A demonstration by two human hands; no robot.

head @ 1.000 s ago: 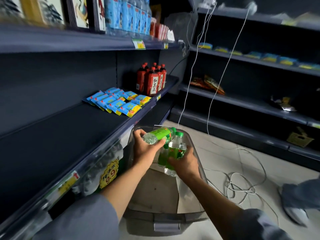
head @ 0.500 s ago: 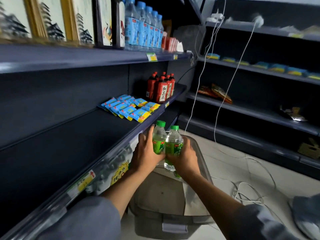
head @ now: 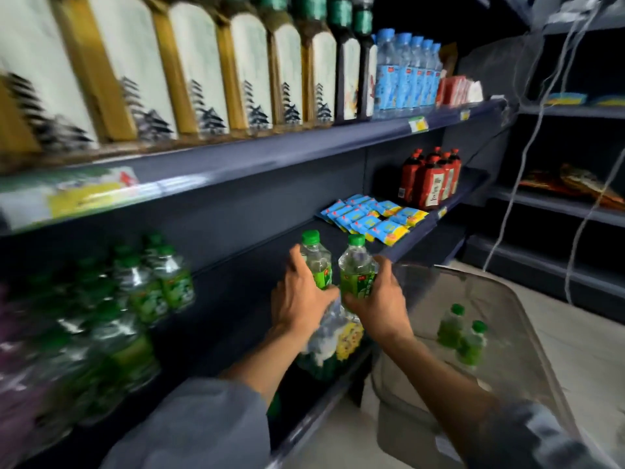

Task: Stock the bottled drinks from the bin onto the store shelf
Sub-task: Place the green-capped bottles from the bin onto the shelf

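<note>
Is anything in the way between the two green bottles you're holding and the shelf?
Nothing visible. The left hand and right hand each hold a green bottle upright over bare shelf, between stocked green bottles and blue packets.

Two bare forearms in grey sleeves reach forward and slightly left, close together. The left hand (head: 299,299) curls its fingers around an upright green-capped bottle (head: 316,262). The right hand (head: 380,299), just beside it and nearly touching, grips a second upright bottle (head: 356,272) from the right side.
</note>
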